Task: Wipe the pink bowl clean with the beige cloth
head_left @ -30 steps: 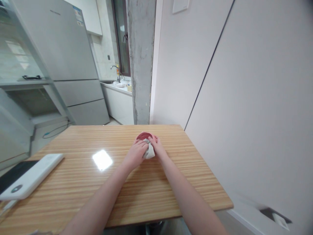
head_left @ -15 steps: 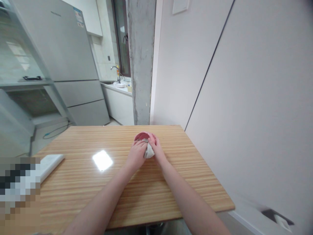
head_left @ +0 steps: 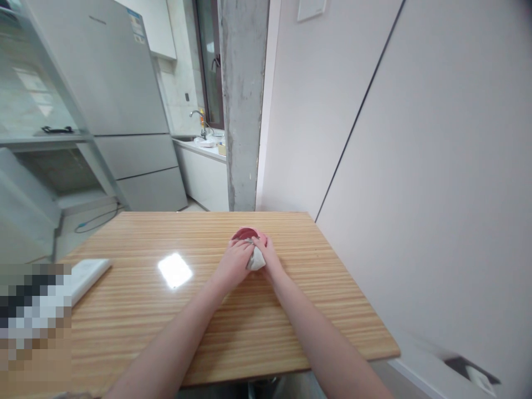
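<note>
A pink bowl (head_left: 246, 233) is between my hands over the far middle of the wooden table (head_left: 320, 310), its opening partly visible. A whitish cloth (head_left: 256, 259) hangs over its near side and bunches at the rim. My left hand (head_left: 236, 259) is closed on the cloth, its fingers bent over the near rim. At the bowl's right side my right hand (head_left: 271, 254) grips the bowl, with its thumb over the cloth. The fingers on the bowl's far right side are mostly hidden.
A white flat object (head_left: 89, 277) lies at the table's left, beside a pixelated patch. A pale wall (head_left: 415, 166) rises along the right side. Behind the table are a grey pillar (head_left: 244, 111), a refrigerator (head_left: 124, 88) and a sink counter (head_left: 203, 172).
The view has shifted slightly, and the hands and bowl appear a little farther right and lower in it. Both hands keep hold of the bowl and cloth.
</note>
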Motion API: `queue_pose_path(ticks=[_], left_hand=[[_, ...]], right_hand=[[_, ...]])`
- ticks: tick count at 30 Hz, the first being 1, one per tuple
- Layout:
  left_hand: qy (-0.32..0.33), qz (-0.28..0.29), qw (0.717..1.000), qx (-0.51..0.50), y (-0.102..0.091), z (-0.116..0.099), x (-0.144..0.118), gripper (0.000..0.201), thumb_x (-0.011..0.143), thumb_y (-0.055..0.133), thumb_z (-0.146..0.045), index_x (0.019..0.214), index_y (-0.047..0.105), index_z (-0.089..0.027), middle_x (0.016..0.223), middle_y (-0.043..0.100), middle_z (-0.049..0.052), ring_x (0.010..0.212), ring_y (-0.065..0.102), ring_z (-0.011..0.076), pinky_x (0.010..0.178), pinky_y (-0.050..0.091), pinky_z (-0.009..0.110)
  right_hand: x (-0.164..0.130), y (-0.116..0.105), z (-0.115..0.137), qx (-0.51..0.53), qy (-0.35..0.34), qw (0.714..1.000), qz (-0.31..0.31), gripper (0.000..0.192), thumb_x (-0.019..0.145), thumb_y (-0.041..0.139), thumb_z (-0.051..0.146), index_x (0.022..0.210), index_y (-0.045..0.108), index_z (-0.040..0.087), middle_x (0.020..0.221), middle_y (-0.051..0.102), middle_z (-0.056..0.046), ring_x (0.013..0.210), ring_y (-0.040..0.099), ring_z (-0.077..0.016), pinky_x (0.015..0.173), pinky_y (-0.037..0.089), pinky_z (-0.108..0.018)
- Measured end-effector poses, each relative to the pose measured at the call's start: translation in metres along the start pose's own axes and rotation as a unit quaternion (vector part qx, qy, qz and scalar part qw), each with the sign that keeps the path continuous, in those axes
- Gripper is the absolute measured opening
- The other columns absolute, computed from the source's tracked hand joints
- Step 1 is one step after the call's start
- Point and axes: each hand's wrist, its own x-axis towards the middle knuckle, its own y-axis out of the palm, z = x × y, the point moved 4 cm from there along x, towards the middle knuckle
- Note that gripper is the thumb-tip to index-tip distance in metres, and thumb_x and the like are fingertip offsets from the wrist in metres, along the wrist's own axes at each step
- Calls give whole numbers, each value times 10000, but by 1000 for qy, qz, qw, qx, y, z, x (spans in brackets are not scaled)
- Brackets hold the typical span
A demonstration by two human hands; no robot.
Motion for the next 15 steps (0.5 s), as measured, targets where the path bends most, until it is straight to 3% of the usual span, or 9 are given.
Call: queue_pose_path(ticks=[6, 11, 15], left_hand=[[69, 12, 997, -11, -4, -7, 0, 273, 743, 483, -76, 972, 593, -175, 987, 654, 78, 1017, 553, 217, 1019, 330, 408], [6, -45, 999, -1, -10, -5, -1, 306, 715, 519, -97, 1003, 579, -183, 1083, 634, 79, 1126, 504, 237, 1095, 221, 460], [-3, -38, 999, 2, -11, -1, -1, 315, 697, 528, -98, 993, 589, -185, 1027, 653, 70, 1106, 516, 251, 1096, 189, 508]], right_hand=[[8, -13, 12, -44, 0, 998, -35, 507, 561, 734, 352, 1005, 531, 215, 817, 661, -4, 795, 631, -177, 752, 483, -298], [3, -11, 14, -55, -57, 995, -57, 558, 579, 730, 346, 1080, 513, 225, 1057, 640, -40, 983, 604, -188, 883, 457, -309], [1, -4, 11, -39, -40, 998, -15, 611, 582, 745, 391, 1100, 463, 233, 996, 657, -44, 917, 634, -193, 841, 487, -330]])
